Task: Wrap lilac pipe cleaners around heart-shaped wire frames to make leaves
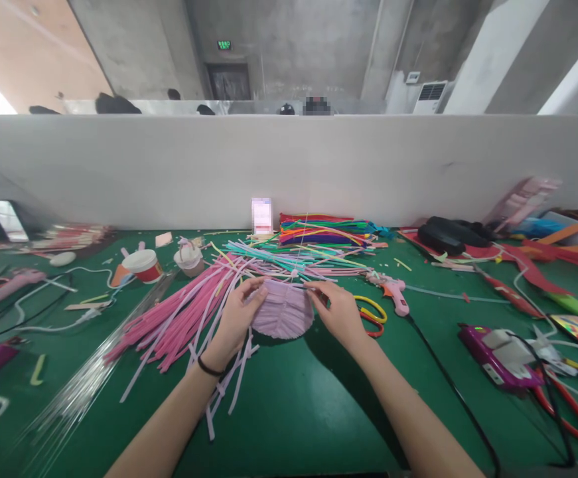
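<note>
Between my hands is a rounded, fan-shaped lilac piece (283,312) with ridges, seemingly made of fuzzy pipe cleaners. My left hand (243,309) grips its left edge, thumb across the front. At its upper right edge my right hand (336,309) pinches with thumb and fingertips; a thin dark line runs along the top edge there. Pink pipe cleaners (184,318) lie in a bundle left of the piece, with loose lilac pipe cleaners (239,378) under and beside my left wrist. Just behind the piece are teal and lilac pipe cleaners (259,255).
Right of my right hand lie scissors (371,315) with yellow and red handles and a pink glue gun (395,295), its black cord trailing forward. A purple power strip (498,358) sits farther right. Clear thin rods (99,372), a paper cup (143,265) and a lit phone (261,216) stand or lie around.
</note>
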`<action>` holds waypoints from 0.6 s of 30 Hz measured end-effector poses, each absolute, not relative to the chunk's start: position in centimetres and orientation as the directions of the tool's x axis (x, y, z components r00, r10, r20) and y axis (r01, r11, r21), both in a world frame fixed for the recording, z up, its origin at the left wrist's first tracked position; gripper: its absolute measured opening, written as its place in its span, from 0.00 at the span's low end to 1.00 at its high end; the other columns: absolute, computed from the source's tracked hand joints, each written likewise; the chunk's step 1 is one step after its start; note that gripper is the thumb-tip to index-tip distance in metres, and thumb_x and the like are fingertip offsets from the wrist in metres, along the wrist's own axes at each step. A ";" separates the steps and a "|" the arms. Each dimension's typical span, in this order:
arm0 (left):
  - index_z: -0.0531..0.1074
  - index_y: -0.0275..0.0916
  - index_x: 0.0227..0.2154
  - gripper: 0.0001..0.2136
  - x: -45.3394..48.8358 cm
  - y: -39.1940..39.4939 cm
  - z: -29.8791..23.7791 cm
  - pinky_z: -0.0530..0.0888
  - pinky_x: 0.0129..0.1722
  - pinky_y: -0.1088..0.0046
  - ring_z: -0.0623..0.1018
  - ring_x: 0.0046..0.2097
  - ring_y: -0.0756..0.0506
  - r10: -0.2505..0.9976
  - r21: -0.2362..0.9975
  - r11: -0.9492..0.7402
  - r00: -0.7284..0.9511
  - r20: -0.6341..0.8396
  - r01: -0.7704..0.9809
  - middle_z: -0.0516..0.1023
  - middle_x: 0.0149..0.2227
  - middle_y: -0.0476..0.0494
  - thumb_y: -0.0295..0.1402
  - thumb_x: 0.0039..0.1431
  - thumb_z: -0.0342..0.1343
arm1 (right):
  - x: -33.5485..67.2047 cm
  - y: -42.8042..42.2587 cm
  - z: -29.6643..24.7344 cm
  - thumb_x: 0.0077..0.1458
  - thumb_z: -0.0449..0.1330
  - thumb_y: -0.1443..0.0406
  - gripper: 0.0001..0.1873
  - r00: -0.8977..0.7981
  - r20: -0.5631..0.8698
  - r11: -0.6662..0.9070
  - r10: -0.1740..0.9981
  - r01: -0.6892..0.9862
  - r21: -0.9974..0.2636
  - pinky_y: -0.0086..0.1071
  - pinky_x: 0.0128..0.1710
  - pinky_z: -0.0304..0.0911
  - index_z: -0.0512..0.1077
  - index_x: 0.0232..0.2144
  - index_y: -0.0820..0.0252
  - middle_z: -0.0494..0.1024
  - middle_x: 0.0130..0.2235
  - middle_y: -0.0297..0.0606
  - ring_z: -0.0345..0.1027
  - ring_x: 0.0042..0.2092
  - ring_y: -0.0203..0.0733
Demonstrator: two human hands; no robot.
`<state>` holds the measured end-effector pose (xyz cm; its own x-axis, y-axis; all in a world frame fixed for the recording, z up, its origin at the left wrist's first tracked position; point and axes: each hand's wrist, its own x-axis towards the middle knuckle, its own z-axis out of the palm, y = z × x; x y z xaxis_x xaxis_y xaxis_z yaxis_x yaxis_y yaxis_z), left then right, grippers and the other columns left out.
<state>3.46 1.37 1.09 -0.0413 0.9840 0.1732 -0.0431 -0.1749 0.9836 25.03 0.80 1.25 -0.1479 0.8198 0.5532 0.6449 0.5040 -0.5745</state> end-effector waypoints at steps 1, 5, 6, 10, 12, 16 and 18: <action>0.75 0.37 0.42 0.18 3.5 1.3 1.1 0.70 0.43 0.70 0.76 0.44 0.43 0.984 0.984 -0.173 -0.037 0.172 -0.043 0.78 0.43 0.40 0.40 0.49 0.63 | 24.8 0.8 1.3 0.59 0.53 0.61 0.13 -0.139 0.546 0.491 0.826 0.653 -0.576 0.32 0.39 0.62 0.74 0.43 0.54 0.79 0.40 0.36 0.72 0.36 0.40; 0.75 0.37 0.42 0.17 3.7 1.2 1.3 0.71 0.41 0.70 0.76 0.43 0.43 0.985 0.985 -0.171 -0.006 0.171 -0.008 0.78 0.42 0.40 0.39 0.49 0.62 | 23.8 0.6 1.5 0.59 0.53 0.58 0.15 -0.122 0.464 0.423 0.878 0.652 -0.629 0.30 0.32 0.61 0.73 0.45 0.53 0.79 0.30 0.34 0.70 0.28 0.39; 0.75 0.37 0.42 0.17 3.8 1.1 1.3 0.71 0.41 0.70 0.76 0.42 0.43 0.985 0.985 -0.172 0.007 0.172 0.001 0.78 0.42 0.40 0.39 0.50 0.62 | 23.6 0.6 1.5 0.59 0.53 0.57 0.15 -0.122 0.442 0.409 0.889 0.646 -0.645 0.30 0.31 0.61 0.73 0.44 0.53 0.79 0.28 0.33 0.70 0.27 0.39; 0.74 0.39 0.42 0.15 4.1 0.9 1.2 0.71 0.41 0.70 0.76 0.41 0.44 0.983 0.983 -0.183 0.021 0.183 0.011 0.78 0.42 0.42 0.38 0.52 0.60 | 23.3 0.4 1.7 0.59 0.52 0.57 0.12 -0.135 0.397 0.392 0.908 0.609 -0.690 0.29 0.32 0.61 0.73 0.39 0.54 0.78 0.27 0.33 0.72 0.29 0.40; 0.75 0.39 0.41 0.15 4.2 0.8 1.2 0.71 0.41 0.71 0.76 0.41 0.44 0.981 0.981 -0.194 0.005 0.194 0.007 0.78 0.42 0.42 0.38 0.51 0.60 | 23.4 0.4 1.9 0.60 0.51 0.58 0.11 -0.155 0.387 0.398 0.909 0.594 -0.699 0.28 0.31 0.60 0.72 0.36 0.54 0.77 0.26 0.32 0.71 0.28 0.39; 0.75 0.38 0.41 0.14 4.6 0.7 1.2 0.71 0.41 0.70 0.76 0.41 0.44 0.977 0.977 -0.212 -0.007 0.212 -0.002 0.77 0.41 0.42 0.38 0.51 0.60 | 23.8 0.3 2.3 0.60 0.51 0.60 0.10 -0.190 0.382 0.417 0.904 0.582 -0.698 0.28 0.32 0.59 0.70 0.33 0.55 0.76 0.25 0.31 0.70 0.28 0.38; 0.75 0.38 0.41 0.14 4.6 0.7 1.2 0.70 0.42 0.70 0.76 0.42 0.44 0.977 0.977 -0.212 -0.005 0.211 -0.006 0.77 0.42 0.42 0.38 0.52 0.60 | 24.0 0.4 2.3 0.60 0.52 0.60 0.09 -0.193 0.364 0.406 0.911 0.564 -0.719 0.28 0.31 0.59 0.70 0.33 0.55 0.77 0.26 0.31 0.70 0.29 0.38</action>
<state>4.63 0.67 1.19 -0.0045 0.9774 0.2115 -0.0063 -0.2115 0.9774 24.03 0.43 2.27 -0.1926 0.9113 0.3640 0.5636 0.4064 -0.7192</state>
